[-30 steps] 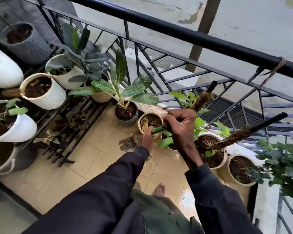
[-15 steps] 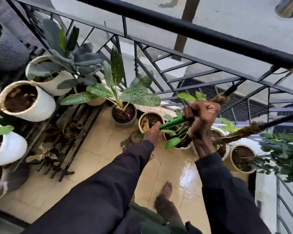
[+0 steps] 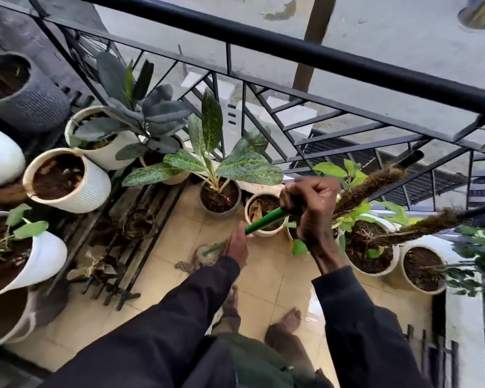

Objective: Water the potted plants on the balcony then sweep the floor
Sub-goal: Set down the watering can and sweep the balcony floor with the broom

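Far left, a dark grey pot sits high in the corner, and below it is a ribbed pot full of bare soil. Lower down, a leaning pot carries a small green sprig. Just right of these, a black rack stands on the tiled floor, with a rubber plant spreading dark leaves behind it. Moving along, a speckled plant rises by the railing, and a cream pot stands just beside it.

Now the middle. The left hand is wrapped on the green handle low down, and the right hand is fisted tight round it higher up. The hands are apart, both clamped on that one handle. It slants down and to the left, crossing in front of the cream pot, to a ragged grey head resting on the floor near the rack. Broom or mop? Hard to tell from here.

On to the right: two moss poles tilt out of a big pot just behind the right hand, green leaves around them. An end pot of soil stands next to it, and blurred foliage fills the far edge. Below, bare feet stand on the tiles, which shine wet beside them.
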